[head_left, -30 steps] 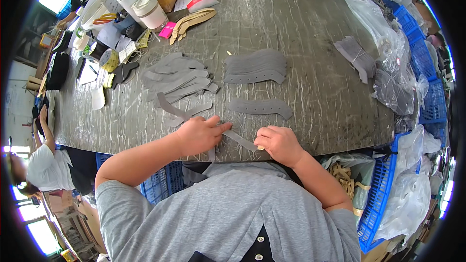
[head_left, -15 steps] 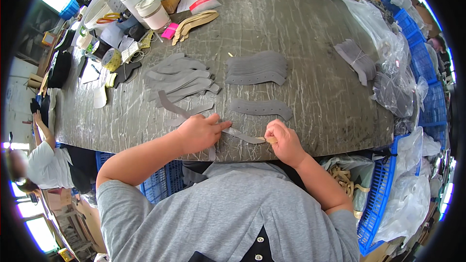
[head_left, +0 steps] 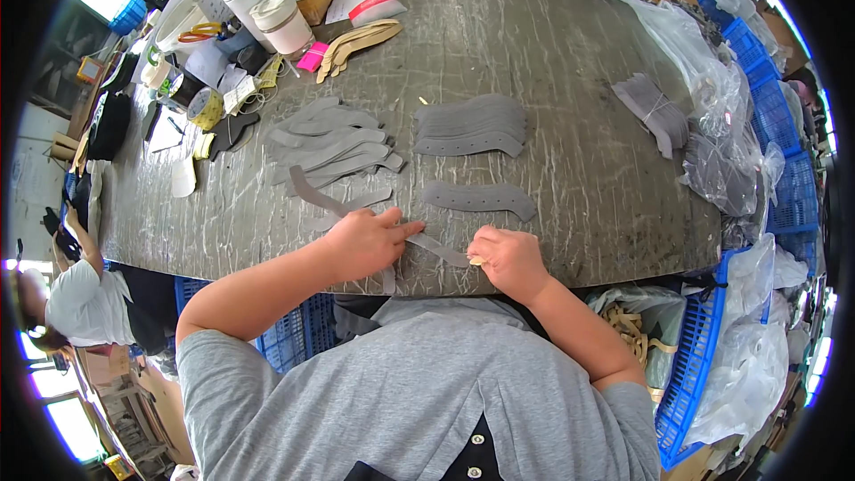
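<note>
- At 9 o'clock on the grey worktable (head_left: 579,125) there is a clutter of tape rolls (head_left: 207,107), white cups (head_left: 280,22) and dark scraps; they are well apart from the hands.
- At about 10 o'clock from the hands lies a loose fan of grey cut pieces (head_left: 334,147), overlapping one another.
- The left hand (head_left: 365,245) lies flat at the near table edge. Its fingers are together and stretched toward 3 o'clock, and they press down on one end of a long grey strip (head_left: 436,249).
- The grey strip lies between the two hands, at the 6 o'clock edge of the table, and it runs from the left fingertips to the right hand.
- I judge that the strip is thin, light and soft, like felt or thin leather. It will bend and slide easily, so it is better to pin one end flat and take the other end near its tip.
- At 12 o'clock from the hands lies a single grey piece with small holes (head_left: 481,198), and behind it a tidy stack of the same shape (head_left: 472,125).
- The right hand (head_left: 503,258) is curled, with its fingers closed at the other end of the strip. There is a small pale thing (head_left: 477,260) at its fingertips; I cannot tell what it is.
- At 2 o'clock there are a bound grey bundle (head_left: 655,107) and clear plastic bags (head_left: 712,142).
</note>
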`<state>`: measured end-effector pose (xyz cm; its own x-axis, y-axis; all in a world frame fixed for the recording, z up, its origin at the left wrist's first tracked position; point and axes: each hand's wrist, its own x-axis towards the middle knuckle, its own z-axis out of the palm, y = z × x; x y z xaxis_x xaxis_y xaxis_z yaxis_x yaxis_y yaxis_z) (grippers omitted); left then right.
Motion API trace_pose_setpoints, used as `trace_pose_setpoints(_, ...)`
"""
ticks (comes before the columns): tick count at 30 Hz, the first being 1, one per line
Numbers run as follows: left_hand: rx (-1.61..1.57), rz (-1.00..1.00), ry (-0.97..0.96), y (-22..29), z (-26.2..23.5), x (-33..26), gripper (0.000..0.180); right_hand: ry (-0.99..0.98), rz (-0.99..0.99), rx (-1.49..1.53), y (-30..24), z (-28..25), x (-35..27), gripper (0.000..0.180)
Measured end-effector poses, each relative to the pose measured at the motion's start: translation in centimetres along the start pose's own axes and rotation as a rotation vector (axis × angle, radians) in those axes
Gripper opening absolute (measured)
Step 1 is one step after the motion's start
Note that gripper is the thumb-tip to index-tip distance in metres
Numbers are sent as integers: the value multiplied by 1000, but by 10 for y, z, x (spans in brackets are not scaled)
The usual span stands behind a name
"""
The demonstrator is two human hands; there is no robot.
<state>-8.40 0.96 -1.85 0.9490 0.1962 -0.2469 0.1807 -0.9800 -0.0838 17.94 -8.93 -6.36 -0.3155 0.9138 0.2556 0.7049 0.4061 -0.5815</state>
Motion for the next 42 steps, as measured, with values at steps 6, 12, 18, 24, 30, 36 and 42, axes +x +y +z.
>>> trace_pose_setpoints(6,1,-12,-3,-1,1,2,15,-77,-96,-107,2,0,0,10)
trace_pose_setpoints(12,19,-2,-42,-3,-2,3,16,72,31,223,12,-13,-20,13)
trace_pose_setpoints(18,-40,-45,145,-7,2,-3,11,318,626,931,28,-86,-101,16)
trace_pose_setpoints(24,-488,-167,449,-13,-34,8,9,192,1136,598,117,-104,-364,34)
trace_pose_setpoints(30,-849,-357,463,-6,-55,17,11,364,1020,-353,121,-76,-325,14)
trace_pose_setpoints(36,-1031,-497,413,0,-61,38,8,606,632,632,35,-90,-99,13)
trace_pose_setpoints(42,-1084,-637,435,0,-60,39,8,326,567,1099,22,-54,-30,17)
